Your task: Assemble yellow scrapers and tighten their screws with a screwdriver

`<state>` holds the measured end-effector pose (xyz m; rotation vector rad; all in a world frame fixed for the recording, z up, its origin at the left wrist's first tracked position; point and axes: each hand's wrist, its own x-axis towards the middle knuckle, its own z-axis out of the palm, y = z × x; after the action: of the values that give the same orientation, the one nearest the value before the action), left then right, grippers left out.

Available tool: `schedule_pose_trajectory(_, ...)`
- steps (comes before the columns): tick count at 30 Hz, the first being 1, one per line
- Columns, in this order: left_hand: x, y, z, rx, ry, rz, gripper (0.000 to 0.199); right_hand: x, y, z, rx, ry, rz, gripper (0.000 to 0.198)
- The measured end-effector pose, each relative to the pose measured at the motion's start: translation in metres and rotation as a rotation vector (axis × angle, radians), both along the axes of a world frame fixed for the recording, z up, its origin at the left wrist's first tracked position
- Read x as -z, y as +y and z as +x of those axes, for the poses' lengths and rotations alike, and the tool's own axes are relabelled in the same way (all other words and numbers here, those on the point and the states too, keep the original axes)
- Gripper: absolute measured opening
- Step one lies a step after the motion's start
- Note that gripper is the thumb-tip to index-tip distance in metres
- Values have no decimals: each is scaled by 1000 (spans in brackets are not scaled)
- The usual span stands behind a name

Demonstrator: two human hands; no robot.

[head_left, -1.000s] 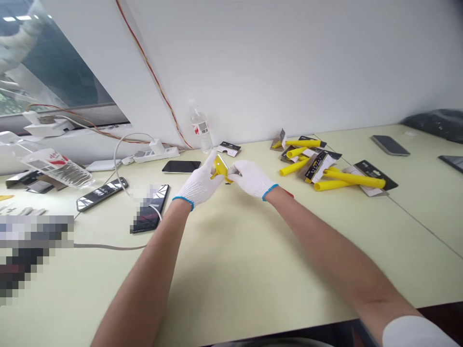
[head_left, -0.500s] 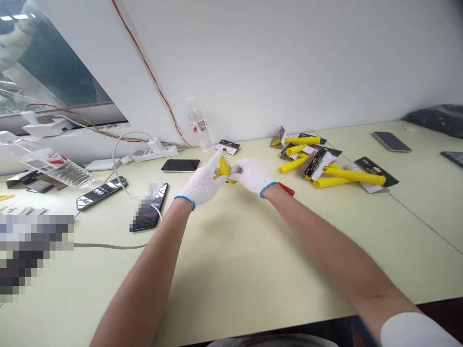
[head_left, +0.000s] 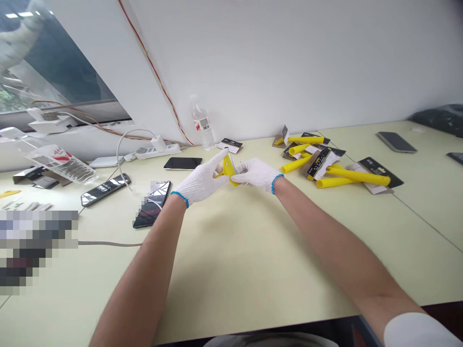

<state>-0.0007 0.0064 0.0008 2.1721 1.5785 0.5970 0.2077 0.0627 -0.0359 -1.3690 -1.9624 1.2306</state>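
Observation:
In the middle of the table, both my hands wear white knit gloves with blue cuffs. My left hand (head_left: 204, 179) is closed around a yellow scraper head (head_left: 228, 166) with a metal blade along its upper right side. From the right, my right hand (head_left: 256, 174) pinches the blade side and lower edge of the same piece. My fingers cover parts of the scraper head. Behind my left hand, a card package (head_left: 230, 145) lies near the wall.
To the right lie several yellow tube handles (head_left: 336, 182) with black-and-white cards (head_left: 379, 172). A water bottle (head_left: 203, 127) stands by the wall, another bottle (head_left: 60, 161) leans at left. Phones (head_left: 183, 163), a power strip (head_left: 158, 150) and a white cable (head_left: 119, 154) occupy the left side.
My right hand has shifted slightly and its fingers now reach further along the scraper head. A red object seen beside my right wrist before is now hidden. The view has moved slightly.

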Motion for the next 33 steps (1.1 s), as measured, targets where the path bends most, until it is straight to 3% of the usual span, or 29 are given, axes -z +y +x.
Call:
schedule_pose_trajectory(6, 2, 2, -1, 17, -38, -17, 93, -6, -5, -1, -20, -29, 5, 16)
schedule_pose_trajectory(12, -3, 0, -6, 0, -119, -61, 96, -12, -9, 3, -79, 225, -87, 19)
schedule_pose_trajectory(18, -4, -1, -9, -38, -109, -104, 93, -11, -6, 3, -83, 255, -45, 59)
schedule_pose_trajectory(23, 3, 3, -12, -65, -57, -75, 84, -7, -6, 0, -79, 256, -74, 61)
schedule_pose_trajectory(25, 6, 6, -12, -71, 3, -5, 77, -5, -6, -2, -61, 271, -113, 59)
schedule_pose_trajectory(30, 13, 9, 0, -48, 209, 364, 44, 2, -2, -6, 29, 333, -199, 55)
schedule_pose_trajectory(33, 16, 9, 8, -6, 273, 450, 33, 5, 2, -8, 92, 345, -193, 38)
